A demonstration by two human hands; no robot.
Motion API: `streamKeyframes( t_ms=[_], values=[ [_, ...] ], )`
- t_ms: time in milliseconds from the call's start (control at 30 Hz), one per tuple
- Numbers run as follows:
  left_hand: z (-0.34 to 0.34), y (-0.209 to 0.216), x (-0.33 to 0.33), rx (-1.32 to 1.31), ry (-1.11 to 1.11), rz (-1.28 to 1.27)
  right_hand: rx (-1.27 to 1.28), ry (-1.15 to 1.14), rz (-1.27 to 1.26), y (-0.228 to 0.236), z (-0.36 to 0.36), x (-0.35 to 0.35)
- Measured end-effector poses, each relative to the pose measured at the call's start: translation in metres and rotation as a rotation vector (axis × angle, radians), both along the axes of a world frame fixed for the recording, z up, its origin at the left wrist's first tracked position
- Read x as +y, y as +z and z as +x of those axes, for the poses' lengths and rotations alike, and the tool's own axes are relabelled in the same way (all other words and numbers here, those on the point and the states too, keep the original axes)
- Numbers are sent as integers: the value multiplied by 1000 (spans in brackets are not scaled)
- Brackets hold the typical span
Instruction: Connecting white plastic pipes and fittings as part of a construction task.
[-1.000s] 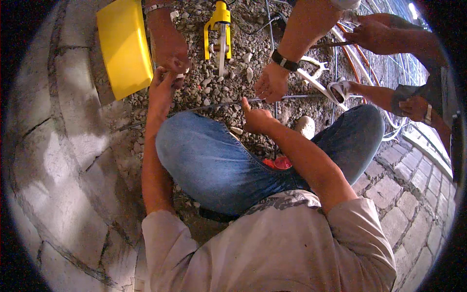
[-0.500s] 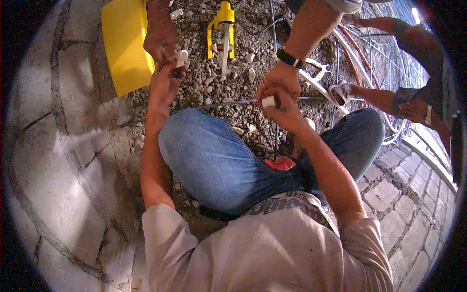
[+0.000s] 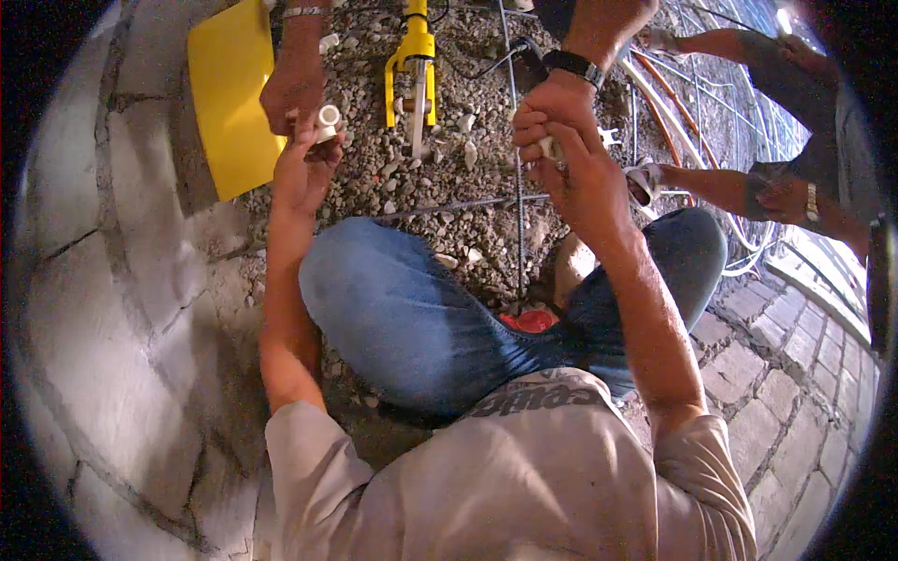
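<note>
While a yellow panel (image 3: 234, 103) stands at the far left, a co-worker's bare hand (image 3: 291, 93) beside it meets the person's left hand (image 3: 304, 176). That left hand is partly curled, its fingertips closed on the lower part of a white fitting (image 3: 327, 120) whose round opening faces the camera. The two hands overlap, so I cannot tell who bears its weight. A steady hold would probably keep the fingers below the rim — clear of the opening. In the middle, a yellow forked tool (image 3: 412, 75) rests on the gravel (image 3: 383, 187), apart from all hands. Right of it, the right hand (image 3: 591, 187) is mostly closed, bent fingers around a small white piece (image 3: 550, 150), largely hidden, right against the co-worker's watch-side hand (image 3: 558, 103). Here a light pinch between thumb and fingers — not squeezing the other person's — would likely give the best control. Farther right is another person's sandalled foot (image 3: 644, 183).
</note>
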State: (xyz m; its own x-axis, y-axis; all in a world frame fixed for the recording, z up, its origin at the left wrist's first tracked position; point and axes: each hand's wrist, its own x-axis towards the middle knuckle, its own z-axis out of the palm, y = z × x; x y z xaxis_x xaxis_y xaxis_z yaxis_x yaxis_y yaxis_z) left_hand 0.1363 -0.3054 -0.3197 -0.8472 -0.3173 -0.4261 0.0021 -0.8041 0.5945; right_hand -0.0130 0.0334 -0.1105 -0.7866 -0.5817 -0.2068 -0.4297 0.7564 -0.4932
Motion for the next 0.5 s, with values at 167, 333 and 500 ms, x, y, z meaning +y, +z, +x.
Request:
streamKeyframes(
  t_ms=[167, 333, 500],
  values=[
    [2, 7, -7, 10, 47, 70, 87, 35, 47, 19, -9, 1],
    [-6, 11, -12, 116, 121, 188, 187, 75, 5, 53, -23, 31],
    [-12, 18, -12, 134, 24, 149, 89, 200, 135, 68, -17, 55]
  ],
)
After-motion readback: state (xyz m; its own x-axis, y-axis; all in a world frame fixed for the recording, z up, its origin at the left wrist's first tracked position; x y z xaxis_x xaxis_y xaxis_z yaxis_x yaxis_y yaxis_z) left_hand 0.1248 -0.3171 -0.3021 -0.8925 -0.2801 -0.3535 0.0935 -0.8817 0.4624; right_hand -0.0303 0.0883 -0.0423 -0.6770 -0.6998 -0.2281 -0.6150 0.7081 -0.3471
